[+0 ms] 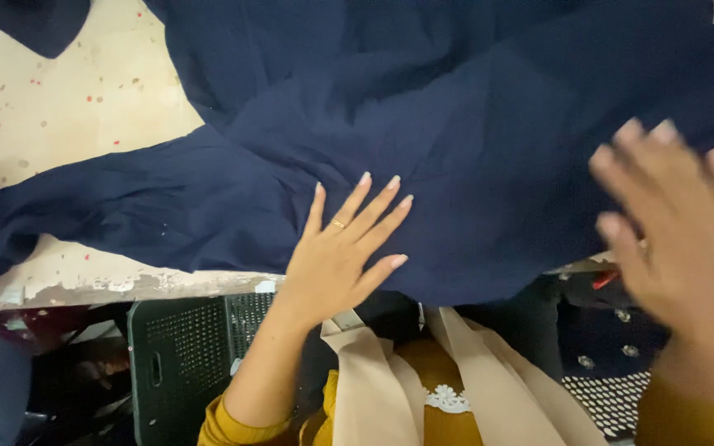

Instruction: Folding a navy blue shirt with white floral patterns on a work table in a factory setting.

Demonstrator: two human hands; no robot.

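While the large dark navy fabric (pixel 456 149) covers the speckled cream worktop (pixel 84 91) from 9 to 3 o'clock, left hand (pixel 336 256) lies flat, fingers (pixel 373 211) spread; right hand (pixel 671 215), blurred, open, hovers at 3 o'clock. Smoothing likely works best with flat palms stroking outward.

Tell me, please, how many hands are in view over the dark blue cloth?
2. The left hand, wearing a ring, lies flat with spread fingers on the dark blue cloth near the table edge. The right hand, blurred, is open above the cloth at the right.
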